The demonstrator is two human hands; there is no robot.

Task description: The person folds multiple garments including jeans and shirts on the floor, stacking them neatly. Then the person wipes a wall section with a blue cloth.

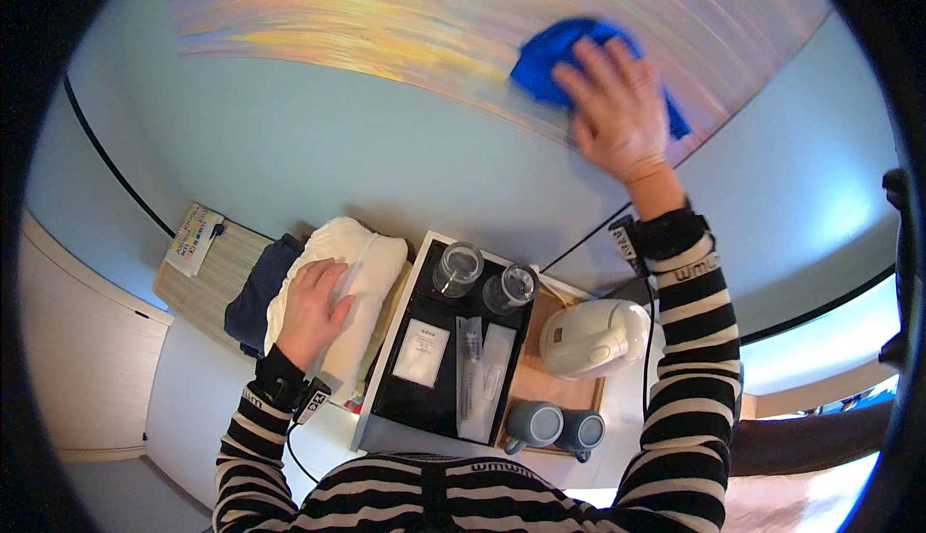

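My right hand (621,110) is spread over a blue cloth (546,73) and presses it to the surface of a colourful wall picture (347,16), near its lower right edge. Both hand and cloth are slightly blurred. Lower left, my left hand (312,314) lies with its fingers apart on a soft, folded cream textile (362,254) and grips nothing. Beside that textile is a dark blue bundled fabric (257,294).
A black tray (416,410) carries two upside-down glasses (458,270), a white packet (421,353) and wrapped items (483,381). Right of it are a white electric kettle (597,341) and two blue mugs (534,424). A printed booklet (194,238) lies far left. Black cables run along the wall.
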